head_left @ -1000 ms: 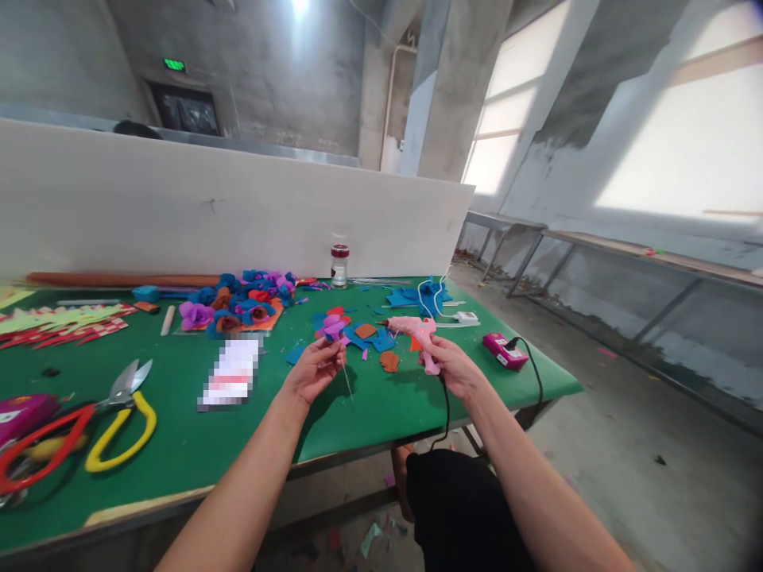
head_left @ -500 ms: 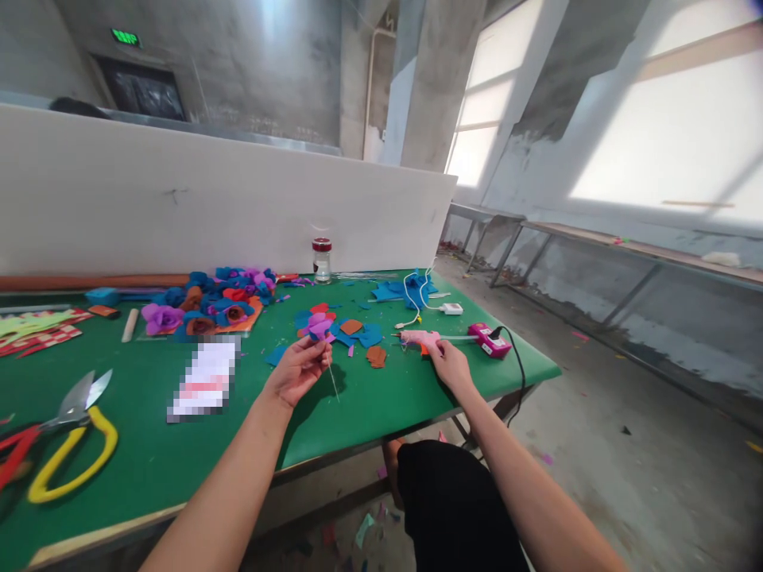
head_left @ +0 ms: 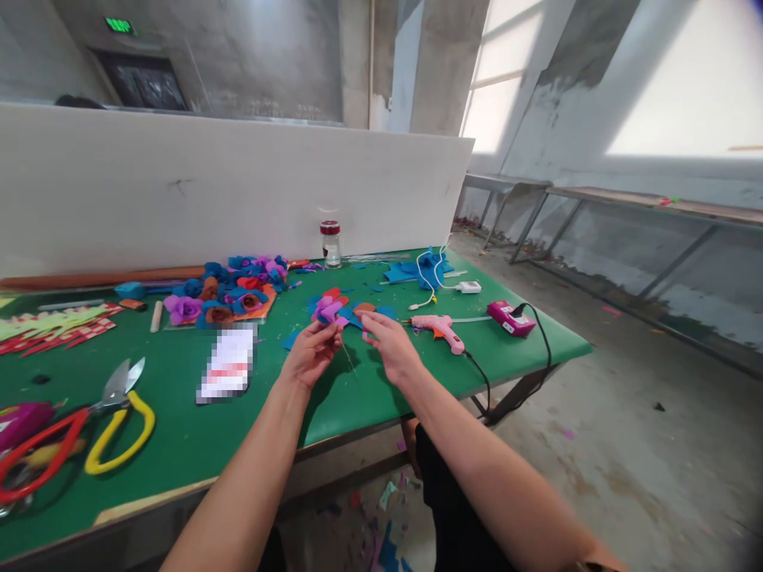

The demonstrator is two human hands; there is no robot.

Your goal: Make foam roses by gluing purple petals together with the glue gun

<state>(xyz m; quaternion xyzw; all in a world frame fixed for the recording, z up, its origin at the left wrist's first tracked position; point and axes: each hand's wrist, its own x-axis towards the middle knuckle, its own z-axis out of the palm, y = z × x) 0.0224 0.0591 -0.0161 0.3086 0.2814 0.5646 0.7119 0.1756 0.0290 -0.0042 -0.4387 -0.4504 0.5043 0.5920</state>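
My left hand [head_left: 313,349] is closed on a purple and blue paper flower [head_left: 329,308] with a thin wire stem hanging below it. Just to its right, my right hand [head_left: 387,343] is raised over the cut petals, its fingers partly bent; whether anything is between the fingertips cannot be made out. A brown petal [head_left: 363,307] and blue petals [head_left: 386,311] lie behind these fingers. The pink glue gun [head_left: 438,327] rests on the green table, right of my right hand, with its cord running off the front edge.
Finished paper flowers [head_left: 238,294] are heaped at the left, near a glass jar [head_left: 331,245]. Shears [head_left: 122,397] with red and yellow handles lie at the front left. A magenta power box [head_left: 511,318] and a white plug [head_left: 469,287] are on the right.
My right hand has let go of the glue gun and moved left, close to the flower. My left hand still holds the flower. The view has shifted slightly.
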